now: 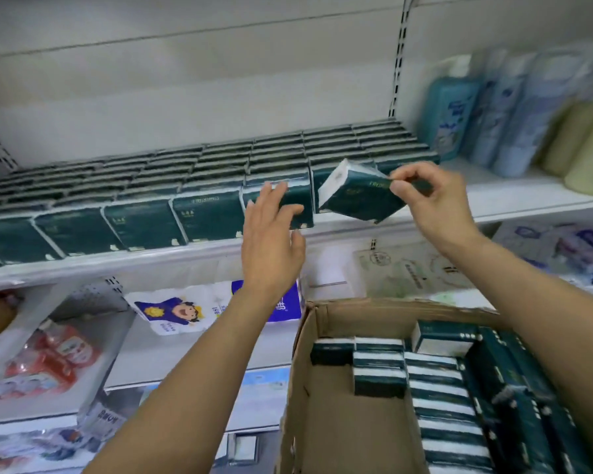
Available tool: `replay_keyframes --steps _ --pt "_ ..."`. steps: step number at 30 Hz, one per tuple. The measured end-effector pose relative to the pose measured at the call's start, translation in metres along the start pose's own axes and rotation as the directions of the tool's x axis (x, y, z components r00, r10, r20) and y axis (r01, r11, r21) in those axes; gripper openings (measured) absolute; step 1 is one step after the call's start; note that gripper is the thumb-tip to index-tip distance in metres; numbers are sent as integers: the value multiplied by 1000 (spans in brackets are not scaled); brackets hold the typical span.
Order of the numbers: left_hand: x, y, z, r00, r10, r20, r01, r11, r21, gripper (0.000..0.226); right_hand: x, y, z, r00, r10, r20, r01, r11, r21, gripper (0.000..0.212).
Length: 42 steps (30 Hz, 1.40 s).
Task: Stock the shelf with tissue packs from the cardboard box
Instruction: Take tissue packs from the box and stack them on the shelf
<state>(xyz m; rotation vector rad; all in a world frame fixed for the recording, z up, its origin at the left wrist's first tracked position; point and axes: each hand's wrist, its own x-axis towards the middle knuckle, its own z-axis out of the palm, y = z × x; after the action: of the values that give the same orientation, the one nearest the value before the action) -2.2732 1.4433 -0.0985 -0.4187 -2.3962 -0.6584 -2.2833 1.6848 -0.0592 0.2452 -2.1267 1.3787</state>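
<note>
Two bare forearms reach up toward the white metal shelf. The right hand pinches one dark green plastic-wrapped tissue pack by its upper corner; the pack hangs tilted, white end upward, just before the shelf's front edge. The left hand is held open with fingers spread, in front of the front row of shelved green tissue packs; contact cannot be confirmed. Blurred blue plastic bottles stand right of the rows. Bare shelf shows directly below the held pack. The brown cardboard box sits lower right, part-filled with boxed green packs, its left half bare.
</note>
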Motion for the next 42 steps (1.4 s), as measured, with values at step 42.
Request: replay_keyframes --steps 42 --pt "-100 18 32 965 -36 260 82 982 -169 37 -108 50 12 932 -88 351 216 913 -345 10"
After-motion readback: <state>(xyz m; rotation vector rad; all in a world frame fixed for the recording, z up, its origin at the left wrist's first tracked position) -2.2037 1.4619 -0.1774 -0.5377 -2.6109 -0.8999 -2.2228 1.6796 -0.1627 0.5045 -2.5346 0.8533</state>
